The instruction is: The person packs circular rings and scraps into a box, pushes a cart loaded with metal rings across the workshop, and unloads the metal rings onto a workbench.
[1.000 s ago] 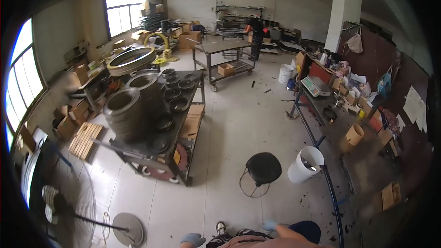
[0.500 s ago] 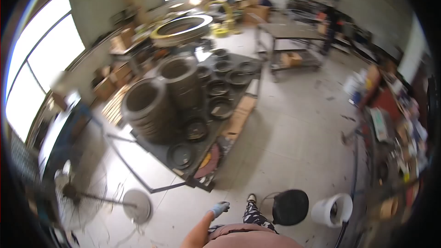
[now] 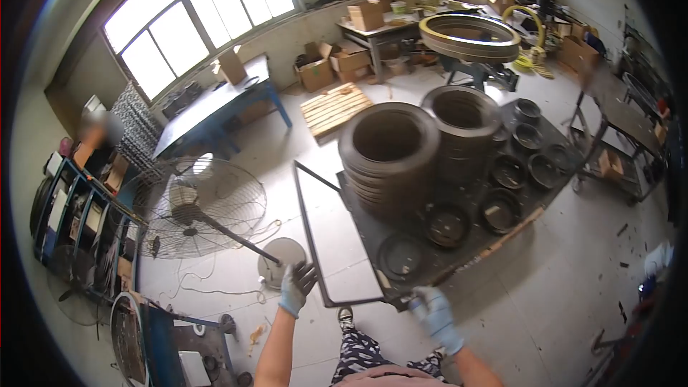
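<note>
My left hand [image 3: 297, 288], in a light glove with dark fingertips, is raised with its fingers apart and empty, beside the cart's handle frame [image 3: 310, 236]. My right hand [image 3: 436, 317], gloved in pale blue, is at the near corner of the dark cart [image 3: 419, 265]. Its fingers are curled, and whether they grip anything is hard to make out. Two stacks of dark rings, a nearer one [image 3: 387, 165] and a farther one [image 3: 462, 118], stand on the cart. Several shallow round parts, one of them a dark dish [image 3: 447, 225], lie along its right side.
A standing fan [image 3: 193, 204] with a round base [image 3: 282, 261] is at the left, cords on the floor near it. Behind are a blue table [image 3: 215, 107], a wooden pallet [image 3: 335, 109] and a large ring [image 3: 469, 36]. A blue wheeled cart [image 3: 161, 337] stands at the lower left.
The view has swung left and the ring cart is now nearer. My left hand has risen with fingers spread; my right hand has come into view at the cart's corner.
</note>
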The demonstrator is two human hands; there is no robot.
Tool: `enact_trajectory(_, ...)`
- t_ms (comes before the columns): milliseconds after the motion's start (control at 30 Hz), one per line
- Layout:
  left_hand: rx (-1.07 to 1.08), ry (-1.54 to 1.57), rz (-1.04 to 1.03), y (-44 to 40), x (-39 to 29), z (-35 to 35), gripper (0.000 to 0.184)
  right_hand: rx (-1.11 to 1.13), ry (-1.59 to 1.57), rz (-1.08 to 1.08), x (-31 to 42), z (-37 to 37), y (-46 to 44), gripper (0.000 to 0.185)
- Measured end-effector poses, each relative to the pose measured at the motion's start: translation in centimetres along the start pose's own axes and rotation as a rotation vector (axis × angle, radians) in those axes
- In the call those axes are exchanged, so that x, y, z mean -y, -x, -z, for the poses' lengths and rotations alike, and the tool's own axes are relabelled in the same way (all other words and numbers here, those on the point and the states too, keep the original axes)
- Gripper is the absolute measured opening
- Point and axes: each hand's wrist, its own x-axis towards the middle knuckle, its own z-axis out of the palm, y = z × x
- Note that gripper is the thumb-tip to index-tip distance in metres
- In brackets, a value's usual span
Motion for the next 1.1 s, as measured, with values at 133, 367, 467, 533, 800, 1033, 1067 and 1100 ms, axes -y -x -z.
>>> enact_trajectory(133, 0.186, -0.075, 0.006, -9.8, -6.2, -2.6, 0.060, 0.240, -0.103, -0.091, 5.6, -14.8, -3.4, 0.047)
enact_trajectory(367, 0.572, 0.084, 0.372, -25.3, -11.8, -7.6, 0.038, 0.138, 0.380, -0.367, 10.5, -24.4, -4.2, 0.059)
enact_trajectory(467, 0.367, 0.344, 0.416, -26.3, -13.2, -9.4, 0.044, 0.028, 0.660, -0.429, 10.5, -26.7, -4.6, 0.053)
enact_trajectory(533, 0.473, 0.397, 0.402, -27.6, -12.5, -8.3, 0.045, -0.137, 0.803, -0.247, 9.2, -27.9, -4.7, 0.051)
enact_trajectory(800, 0.320, 0.341, 0.420, -26.8, -12.9, -8.9, 0.050, -0.311, 0.798, 0.038, 10.1, -25.8, -4.1, 0.031)
enact_trajectory(1033, 0.199, 0.159, 0.353, -25.3, -12.5, -9.3, 0.051, -0.472, 0.823, 0.092, 10.6, -24.7, -3.8, 0.027)
enact_trajectory(1067, 0.204, 0.130, 0.345, -25.2, -12.2, -9.0, 0.050, -0.489, 0.845, 0.031, 10.8, -24.8, -3.6, 0.025)
enact_trajectory(1100, 0.209, 0.107, 0.345, -24.3, -11.9, -8.9, 0.050, -0.511, 0.851, -0.009, 11.8, -23.9, -3.7, 0.026)
